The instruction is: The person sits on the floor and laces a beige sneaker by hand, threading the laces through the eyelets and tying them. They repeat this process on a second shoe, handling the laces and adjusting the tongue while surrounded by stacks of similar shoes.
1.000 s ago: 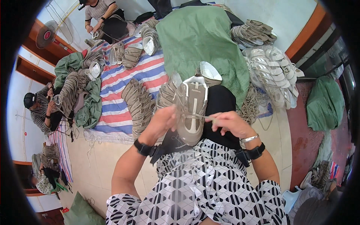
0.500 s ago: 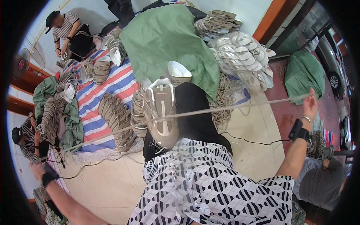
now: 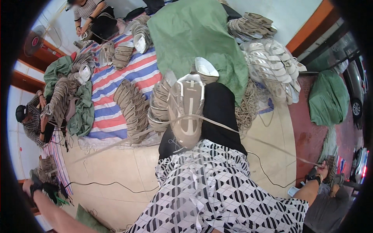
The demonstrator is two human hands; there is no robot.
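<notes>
beige shoe (image 3: 186, 112) on lap — flat laces (image 3: 256, 140) taut | hands (image 3: 321, 169) gripping ends

One head-worn fisheye view looks steeply down — close over the lap, probably seated — edges bending outward.

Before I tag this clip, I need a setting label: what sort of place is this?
Probably a small floor-level shoe-stitching workshop. Stacks of soles lie on a striped sheet, a beige shoe rests on the person's lap with cord pulled out to each hand, and other people sit nearby among more soles.
</notes>
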